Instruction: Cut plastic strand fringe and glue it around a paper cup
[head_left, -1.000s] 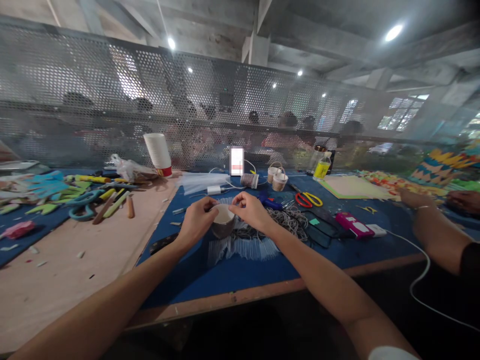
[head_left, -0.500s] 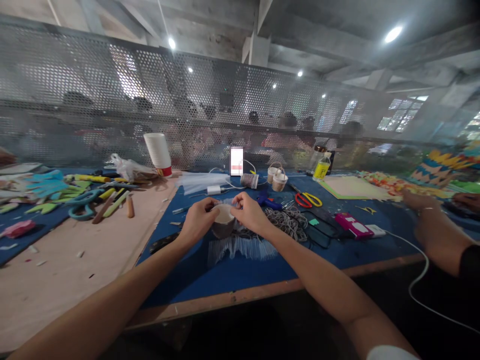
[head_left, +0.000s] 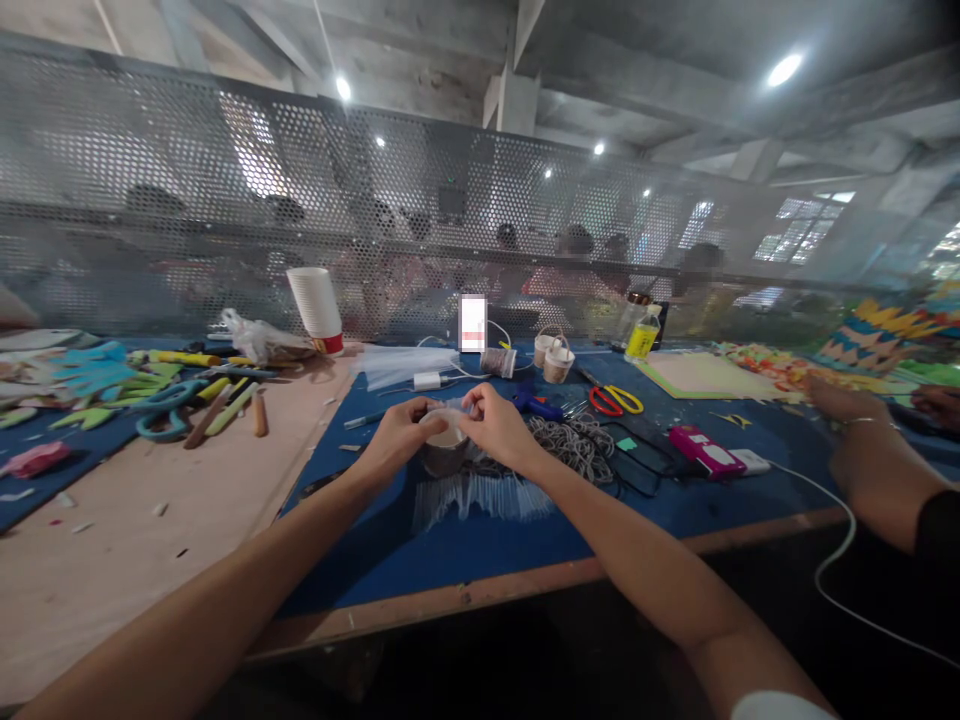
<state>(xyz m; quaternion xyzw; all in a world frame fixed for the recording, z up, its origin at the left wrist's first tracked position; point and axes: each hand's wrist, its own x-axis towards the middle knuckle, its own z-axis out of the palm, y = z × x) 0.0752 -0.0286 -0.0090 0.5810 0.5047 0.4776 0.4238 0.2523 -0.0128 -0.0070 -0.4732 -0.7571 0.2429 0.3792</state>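
A small cup wrapped in grey-brown cord (head_left: 445,455) stands between my hands on the blue mat (head_left: 390,570). My left hand (head_left: 405,432) pinches its rim from the left. At the right of the rim, my right hand (head_left: 495,425) has thumb and finger pressed together on a thin translucent strip (head_left: 448,414) that lies over the cup's mouth. Just in front of the cup are clear thin sticks or pleated film (head_left: 480,497). Grey cord (head_left: 574,447) lies in a loose heap to the right.
Behind are a cord spool (head_left: 498,362), two small handled cups (head_left: 558,364), a blue glue gun (head_left: 538,404) and scissors (head_left: 616,400). Stacked paper cups (head_left: 316,310) and tools stand left. A pink box (head_left: 706,450) and another person's hand (head_left: 840,400) are at right.
The translucent strip now shows across the cup's mouth, between my fingers. My left hand has shifted slightly at the rim; my right hand has barely moved.
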